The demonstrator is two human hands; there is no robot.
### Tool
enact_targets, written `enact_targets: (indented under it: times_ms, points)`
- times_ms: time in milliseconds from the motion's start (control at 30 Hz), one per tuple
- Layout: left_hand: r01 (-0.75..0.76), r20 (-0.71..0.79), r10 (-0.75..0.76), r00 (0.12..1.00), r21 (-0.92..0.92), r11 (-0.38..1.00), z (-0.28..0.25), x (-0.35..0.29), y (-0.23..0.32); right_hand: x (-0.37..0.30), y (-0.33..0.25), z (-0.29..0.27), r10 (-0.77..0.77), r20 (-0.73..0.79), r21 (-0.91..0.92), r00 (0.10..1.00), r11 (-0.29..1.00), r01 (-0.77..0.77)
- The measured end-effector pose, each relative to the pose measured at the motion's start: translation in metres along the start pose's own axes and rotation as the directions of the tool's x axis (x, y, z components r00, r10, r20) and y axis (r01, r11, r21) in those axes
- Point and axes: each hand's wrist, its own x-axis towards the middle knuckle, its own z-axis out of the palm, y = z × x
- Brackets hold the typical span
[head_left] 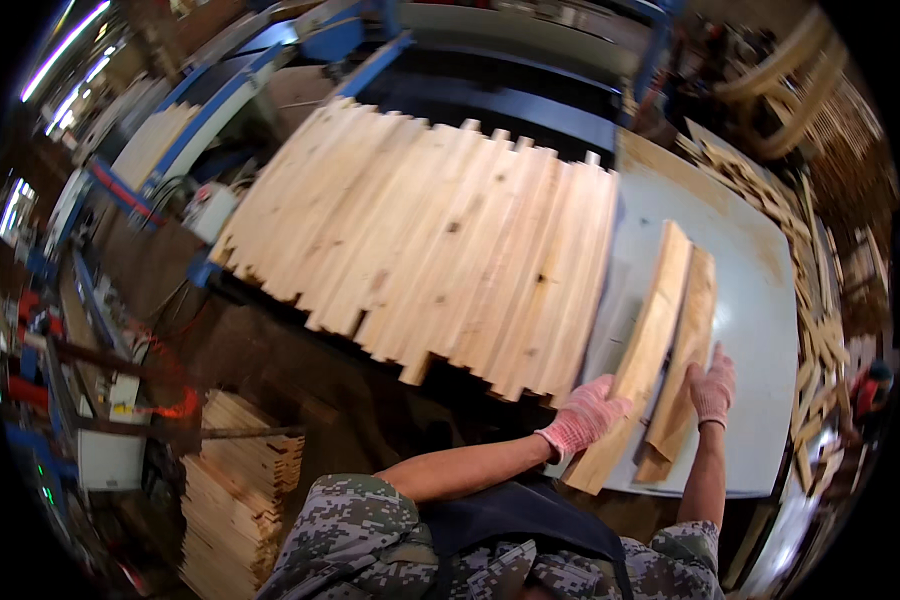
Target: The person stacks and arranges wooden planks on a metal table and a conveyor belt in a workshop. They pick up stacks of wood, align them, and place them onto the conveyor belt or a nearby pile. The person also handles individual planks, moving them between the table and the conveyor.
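Two lengths of pale wooden board lie side by side, slanting, on a grey tabletop [750, 300]. My left hand, in a pink-and-white knit glove [584, 414], grips the near part of the left board [654, 318] from its left edge. My right hand [711, 386], gloved alike, is at the right edge of the right board [694, 330], fingers stretched and apart, thumb against the wood. At the near end, another piece of wood [654, 468] shows from under the right board. Left of the table, a wide row of narrow wooden strips [430, 250] lies edge to edge with uneven ends.
Blue-framed machinery [370, 65] stands beyond the strips. A stack of wooden pieces [232, 490] rises at the lower left. Loose offcuts [810, 350] are heaped along the table's right side. Large ribbed hoses [785, 90] hang at the far right. A person [873, 385] is at the right edge.
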Motion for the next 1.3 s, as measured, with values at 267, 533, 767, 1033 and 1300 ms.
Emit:
enact_targets:
  times_ms: [267,533,767,1033,1300]
  points:
    - [-0.301,-0.232,0.219,0.948,-0.421,0.856,-0.228,-0.168,0.068,-0.064,-0.347,-0.023,-0.645,-0.409,0.699,0.646,0.234,0.676]
    - [-0.365,-0.944,0.058,0.324,-0.068,0.929,-0.396,-0.392,0.004,-0.317,-0.789,-0.009,-0.935,-0.347,0.374,-0.069,-0.205,0.905]
    - [-0.325,-0.988,-0.105,0.113,-0.136,0.936,-0.391,-0.469,-0.056,-0.382,-0.926,0.001,-0.917,-0.399,0.165,-0.008,-0.081,0.983]
    - [-0.343,-0.95,0.03,0.312,-0.083,0.936,-0.418,-0.419,-0.059,-0.384,-0.781,-0.044,-0.894,-0.38,0.768,0.237,-0.162,0.62]
    - [-0.418,-0.356,0.504,0.787,0.293,0.86,-0.334,-0.279,-0.033,-0.36,-0.471,-0.071,-0.697,-0.193,0.916,0.691,0.124,0.381]
